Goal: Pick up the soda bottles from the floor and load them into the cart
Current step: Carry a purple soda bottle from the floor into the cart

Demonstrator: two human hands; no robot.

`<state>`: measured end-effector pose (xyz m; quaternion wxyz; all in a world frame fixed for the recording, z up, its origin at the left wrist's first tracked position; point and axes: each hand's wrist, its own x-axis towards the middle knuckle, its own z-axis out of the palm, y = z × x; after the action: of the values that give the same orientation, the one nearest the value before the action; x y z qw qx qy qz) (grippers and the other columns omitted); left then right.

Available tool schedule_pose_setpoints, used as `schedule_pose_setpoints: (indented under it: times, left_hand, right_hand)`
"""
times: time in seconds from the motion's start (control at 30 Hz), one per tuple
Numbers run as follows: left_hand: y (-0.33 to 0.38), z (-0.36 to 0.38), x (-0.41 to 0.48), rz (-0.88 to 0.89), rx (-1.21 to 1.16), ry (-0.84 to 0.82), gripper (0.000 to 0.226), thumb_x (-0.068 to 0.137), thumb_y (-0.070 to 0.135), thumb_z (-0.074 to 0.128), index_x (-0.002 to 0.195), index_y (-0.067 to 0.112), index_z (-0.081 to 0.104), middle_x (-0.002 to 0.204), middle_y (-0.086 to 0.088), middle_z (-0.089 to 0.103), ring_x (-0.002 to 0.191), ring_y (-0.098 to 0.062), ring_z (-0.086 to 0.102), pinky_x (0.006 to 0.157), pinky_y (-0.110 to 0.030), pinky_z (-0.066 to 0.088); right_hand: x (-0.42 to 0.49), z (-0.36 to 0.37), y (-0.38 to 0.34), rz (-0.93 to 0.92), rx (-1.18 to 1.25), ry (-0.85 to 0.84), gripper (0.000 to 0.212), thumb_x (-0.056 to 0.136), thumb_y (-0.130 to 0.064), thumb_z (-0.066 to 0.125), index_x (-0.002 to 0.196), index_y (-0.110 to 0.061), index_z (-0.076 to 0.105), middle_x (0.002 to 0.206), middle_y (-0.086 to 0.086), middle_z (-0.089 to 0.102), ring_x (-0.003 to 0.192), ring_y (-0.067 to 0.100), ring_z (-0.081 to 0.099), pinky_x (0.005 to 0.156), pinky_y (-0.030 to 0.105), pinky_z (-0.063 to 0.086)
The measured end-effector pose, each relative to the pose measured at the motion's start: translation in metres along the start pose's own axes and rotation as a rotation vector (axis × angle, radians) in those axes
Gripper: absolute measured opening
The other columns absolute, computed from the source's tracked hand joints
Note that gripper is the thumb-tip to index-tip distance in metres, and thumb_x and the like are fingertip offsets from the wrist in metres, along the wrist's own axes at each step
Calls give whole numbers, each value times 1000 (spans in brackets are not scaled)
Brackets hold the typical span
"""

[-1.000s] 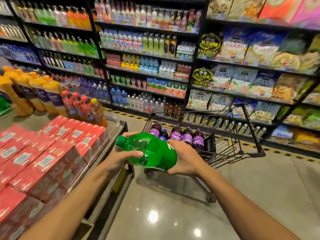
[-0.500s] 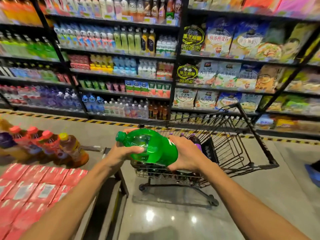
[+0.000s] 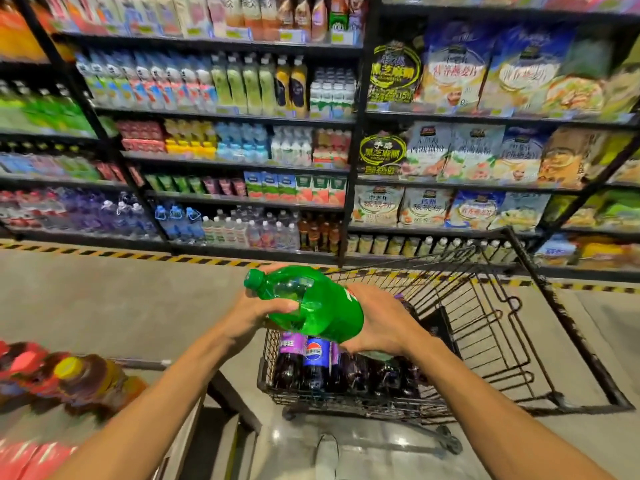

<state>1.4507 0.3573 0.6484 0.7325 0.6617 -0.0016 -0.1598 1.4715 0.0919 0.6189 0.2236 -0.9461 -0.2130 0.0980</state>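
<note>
in the head view, both hands are holding the green bottle (image 3: 311, 306), which is lying on its side in the air just above the near end of the cart (image 3: 460, 292), with its cap pointing left and a little up. the left hand (image 3: 258, 308) is wrapping its fingers round the shoulder just below the cap. the right hand (image 3: 377, 323) is cupping the base end, with its fingers curling underneath. inside the cart, dark bottles (image 3: 313, 365) are standing upright, packed side by side along the near wall, and the green bottle is hanging right over their tops. wire mesh is showing behind that row, though the right hand is hiding part of the basket. the step in hand seems to be the lowering in. doing it well probably means swinging the base down with the right hand while the left is steering the neck upright, then carrying the bottle past the dark caps so that it is going down onto mesh and not onto the row. the bottle is looking big, smooth and round, so it is likely heavy and apt to roll if laid flat. both hands are best gripping until the base is resting firmly. the cart is sitting on wheels, so a gentle set-down is looking wiser than a drop.
</note>
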Motion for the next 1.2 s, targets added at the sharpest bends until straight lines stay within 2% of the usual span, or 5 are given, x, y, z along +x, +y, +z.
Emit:
schedule_pose_setpoints:
  times: [0.37, 0.5, 0.83, 1.03, 1.2]
  left_hand:
    - [-8, -18, 120, -136, 124, -47, 49, 78, 3, 81, 118, 26, 64, 99, 6, 79, 87, -13, 76, 64, -30, 62]
    - [-55, -24, 163, -246, 96, -33, 65, 73, 18, 87, 131, 27, 57, 114, 0, 75, 95, -15, 75, 67, -32, 62]
    - [-179, -17, 247, -423, 108, 172, 28, 80, 24, 86, 99, 33, 67, 91, 19, 77, 87, -6, 74, 81, -37, 62]
    - [-245, -21, 291, -401, 443, 207, 61, 67, 81, 70, 119, 51, 61, 118, 16, 69, 110, -12, 67, 101, -44, 53]
    - [-276, -18, 310, -458, 632, 35, 89, 59, 80, 74, 135, 40, 49, 124, 11, 66, 110, -14, 65, 99, -44, 53]
  right_hand:
    - [61, 44, 44, 232, 331, -3, 102, 62, -57, 91, 148, -36, 41, 136, -17, 53, 121, 6, 53, 101, 37, 49]
    - [74, 83, 68, 389, 424, -14, 80, 58, -53, 93, 124, -53, 47, 108, -26, 59, 101, -3, 61, 80, 17, 47]
    - [101, 208, 109, 770, 610, -99, 93, 57, -61, 92, 133, -43, 43, 106, -23, 65, 103, 9, 66, 89, 32, 54]
    - [137, 256, 116, 974, 664, -65, 79, 55, -65, 87, 115, -40, 42, 102, -16, 65, 94, 14, 65, 87, 36, 55]
    - [152, 289, 115, 1107, 756, -70, 80, 56, -65, 89, 117, -35, 46, 101, -15, 68, 90, 12, 68, 85, 37, 57]
